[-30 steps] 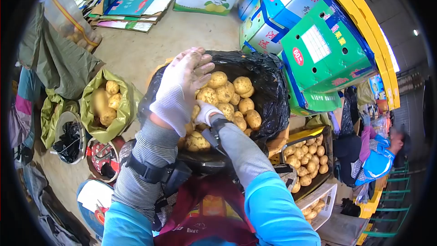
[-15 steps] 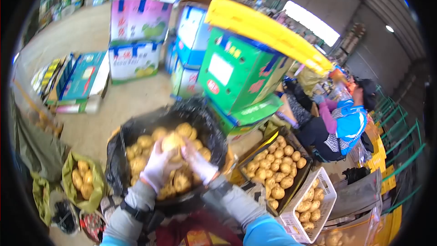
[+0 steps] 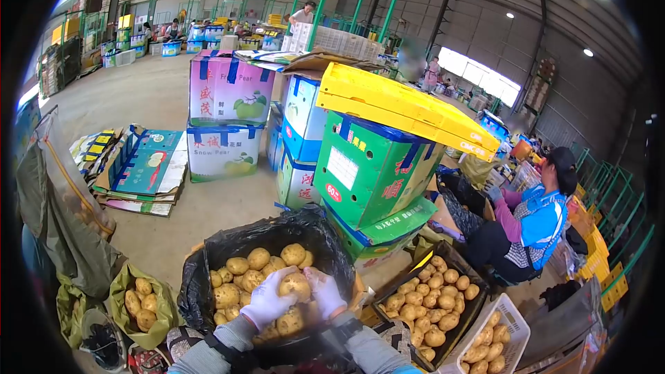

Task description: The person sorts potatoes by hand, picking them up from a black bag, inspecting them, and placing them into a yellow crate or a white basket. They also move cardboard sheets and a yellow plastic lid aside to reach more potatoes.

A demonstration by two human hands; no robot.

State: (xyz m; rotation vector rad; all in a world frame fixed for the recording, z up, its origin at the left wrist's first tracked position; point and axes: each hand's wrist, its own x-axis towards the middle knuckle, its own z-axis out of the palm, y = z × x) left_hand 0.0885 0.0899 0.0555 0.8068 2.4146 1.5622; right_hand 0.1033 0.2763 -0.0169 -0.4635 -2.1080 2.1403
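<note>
A potato is held between my two white-gloved hands, above a crate lined with black plastic that holds many more potatoes. My left hand is closed around its left side. My right hand has its bent fingers against the right side; part of its grip is hidden. Loose potatoes fill the crate around and beneath both hands.
To the right are a dark crate of potatoes and a white basket. Green sacks stand left. Stacked cartons with a yellow crate rise ahead. A co-worker sits at right.
My view has tipped upward, showing more of the hall. The potato is still in my hands, which now sit nearer the right part of the lined crate.
</note>
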